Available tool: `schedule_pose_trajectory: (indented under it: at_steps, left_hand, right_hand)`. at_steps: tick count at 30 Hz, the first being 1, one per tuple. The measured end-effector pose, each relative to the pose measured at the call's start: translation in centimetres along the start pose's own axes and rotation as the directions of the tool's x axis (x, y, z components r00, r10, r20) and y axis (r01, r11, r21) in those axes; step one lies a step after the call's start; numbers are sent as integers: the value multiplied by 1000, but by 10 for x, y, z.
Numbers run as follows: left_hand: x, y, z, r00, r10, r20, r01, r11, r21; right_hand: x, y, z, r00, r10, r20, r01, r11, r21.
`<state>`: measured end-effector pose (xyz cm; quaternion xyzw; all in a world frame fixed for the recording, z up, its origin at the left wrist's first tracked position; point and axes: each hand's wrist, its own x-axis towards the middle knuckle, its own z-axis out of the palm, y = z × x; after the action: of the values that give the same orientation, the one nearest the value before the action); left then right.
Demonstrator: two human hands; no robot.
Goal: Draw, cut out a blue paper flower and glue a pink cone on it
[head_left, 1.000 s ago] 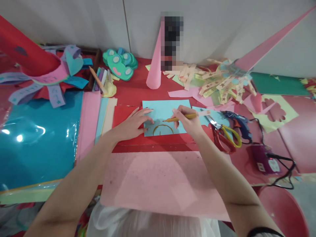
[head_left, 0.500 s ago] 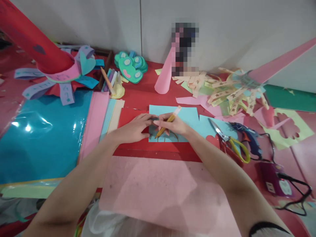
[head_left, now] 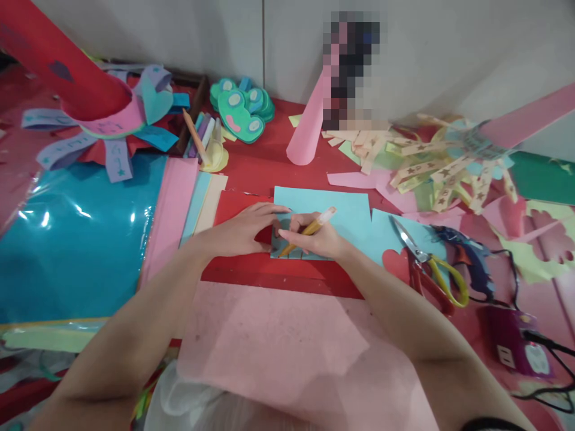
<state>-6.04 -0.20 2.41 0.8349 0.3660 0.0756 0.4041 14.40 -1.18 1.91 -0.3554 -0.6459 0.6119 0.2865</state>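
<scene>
A light blue paper sheet (head_left: 345, 209) lies on red paper (head_left: 229, 205) in the middle of the table. My right hand (head_left: 318, 236) is closed round a yellow pencil (head_left: 313, 227), its tip down near the sheet's lower left edge, where short dark lines show. My left hand (head_left: 249, 230) rests flat with fingers apart, over the red paper and the left edge of the blue sheet. Below both hands lies a pink board (head_left: 278, 335).
Scissors (head_left: 420, 254), a glue gun (head_left: 471, 260) and a purple power box (head_left: 516, 344) lie at the right. A pink cone (head_left: 308, 134) stands behind. Green paper shapes (head_left: 242, 114), pens (head_left: 204, 140) and a blue plastic-covered pack (head_left: 85, 239) are at the left.
My right hand has moved slightly, and the pencil tip has shifted left and down on the blue sheet. The camera view has shifted a little.
</scene>
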Motion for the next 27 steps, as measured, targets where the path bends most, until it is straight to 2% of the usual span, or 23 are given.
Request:
schedule_pose_trajectory:
  at_steps: [8, 10, 12, 14, 16, 18, 20, 22, 27]
  left_hand:
    - [0, -4, 0, 999, 46, 6, -46, 999, 27]
    - [0, -3, 0, 999, 40, 11, -40, 999, 25]
    - [0, 0, -1, 999, 43, 1, -43, 999, 29]
    - [0, 3, -1, 998, 55, -18, -55, 998, 39]
    - [0, 5, -1, 998, 60, -33, -59, 997, 44]
    - [0, 7, -1, 997, 56, -47, -54, 997, 49]
    - [0, 7, -1, 997, 53, -60, -49, 997, 60]
    - [1, 6, 0, 997, 51, -65, -46, 997, 68]
    - [2, 3, 1, 995, 69, -68, -63, 993, 97]
  right_hand:
    - [3, 3, -9, 1000, -6, 28, 5, 1000, 22]
    - [6, 3, -14, 1000, 11, -12, -10, 997, 75]
    - [9, 2, -20, 992, 24, -126, -4, 987, 158]
    - [13, 0, -28, 950, 40, -308, 35, 972, 234]
    - [15, -3, -36, 876, 47, -479, 92, 961, 262]
    - [16, -6, -45, 815, 15, -580, 155, 958, 242]
    - [14, -9, -51, 785, -53, -617, 217, 957, 193]
    - [11, -11, -55, 777, -108, -621, 245, 959, 140]
    - [6, -15, -56, 774, -130, -620, 213, 975, 62]
